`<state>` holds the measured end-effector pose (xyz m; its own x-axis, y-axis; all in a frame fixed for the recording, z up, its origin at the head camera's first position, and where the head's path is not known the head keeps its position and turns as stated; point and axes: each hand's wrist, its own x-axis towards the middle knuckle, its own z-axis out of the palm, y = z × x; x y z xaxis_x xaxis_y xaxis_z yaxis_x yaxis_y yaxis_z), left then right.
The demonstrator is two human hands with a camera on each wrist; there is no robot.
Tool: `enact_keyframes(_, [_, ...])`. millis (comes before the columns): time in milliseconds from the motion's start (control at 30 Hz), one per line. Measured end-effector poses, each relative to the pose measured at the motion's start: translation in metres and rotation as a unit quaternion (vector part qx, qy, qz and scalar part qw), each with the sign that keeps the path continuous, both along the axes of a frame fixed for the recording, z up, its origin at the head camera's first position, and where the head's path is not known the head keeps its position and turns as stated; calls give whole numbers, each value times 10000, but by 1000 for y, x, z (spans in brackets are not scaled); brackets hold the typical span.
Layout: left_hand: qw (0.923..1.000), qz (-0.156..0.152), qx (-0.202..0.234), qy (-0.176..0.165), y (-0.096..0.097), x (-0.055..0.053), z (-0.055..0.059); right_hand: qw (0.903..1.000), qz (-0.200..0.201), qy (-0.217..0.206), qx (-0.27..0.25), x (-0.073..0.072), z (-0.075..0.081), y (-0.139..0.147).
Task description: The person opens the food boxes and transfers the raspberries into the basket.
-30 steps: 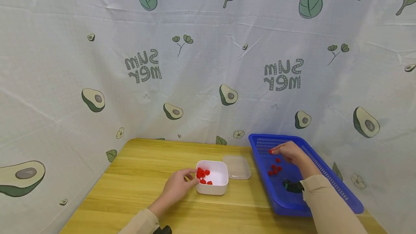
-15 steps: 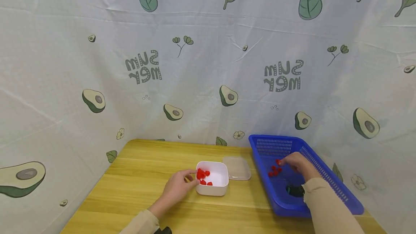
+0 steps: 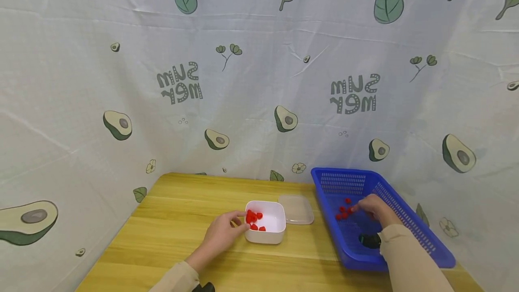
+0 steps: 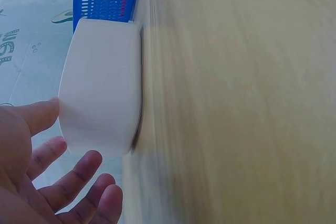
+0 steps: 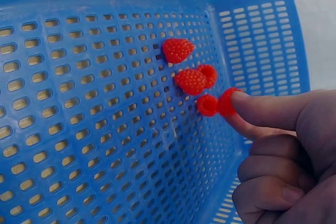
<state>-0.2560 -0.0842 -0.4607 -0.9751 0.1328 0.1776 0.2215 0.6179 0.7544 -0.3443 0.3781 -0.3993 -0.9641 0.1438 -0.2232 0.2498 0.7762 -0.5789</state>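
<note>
From where I sit far away, I can see my right hand [image 3: 375, 207] down inside the blue basket [image 3: 362, 264]. Its thumb and pointing finger pinch one red berry [image 5: 228, 102], and the other fingers are tucked in. That berry is just beside a small one. Four loose berries [image 5: 177, 50] lie on the basket floor in a little bunch near my fingertips, and two of them touch each other.

My left hand [image 3: 226, 230] is at the left side of the white box [image 3: 264, 237]. Its fingers are loose and spread, and its thumb and a fingertip touch the box without gripping it. More red berries [image 3: 251, 217] sit in the box, mostly by its left wall.

A clear lid [image 3: 299, 210] lies flat on the table [image 3: 170, 220], between the box and the basket. Behind it all hangs a pale cloth [image 3: 251, 84] with leaves and avocados on it. Both arms have tan sleeves [image 3: 411, 256].
</note>
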Motion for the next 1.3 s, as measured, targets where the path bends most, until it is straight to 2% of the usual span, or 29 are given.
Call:
enact_keyframes(133, [10000,9,-32,-6,0,0,-1,9996,177,100,197,3,3,-1])
enact_keyframes(267, [10000,11,4,-62,0,1,-1,9994,246,143,178,4,9,-9])
enact_keyframes(567, [9999,35,62,-124,0,2,0,9965,618,450,-341,6,29,-41])
enact_keyframes(733, [10000,35,0,-69,0,2,0,9951,660,397,-626,7,41,-61])
enact_keyframes(1000, [10000,24,9,-46,-1,1,1,9924,830,476,-771,7,59,-88])
enact_keyframes(1167, [10000,12,57,-43,-1,1,2,9872,1114,582,-986,13,72,-106])
enact_keyframes(1300, [10000,9,71,-42,0,1,2,9815,1285,535,-1316,15,76,-119])
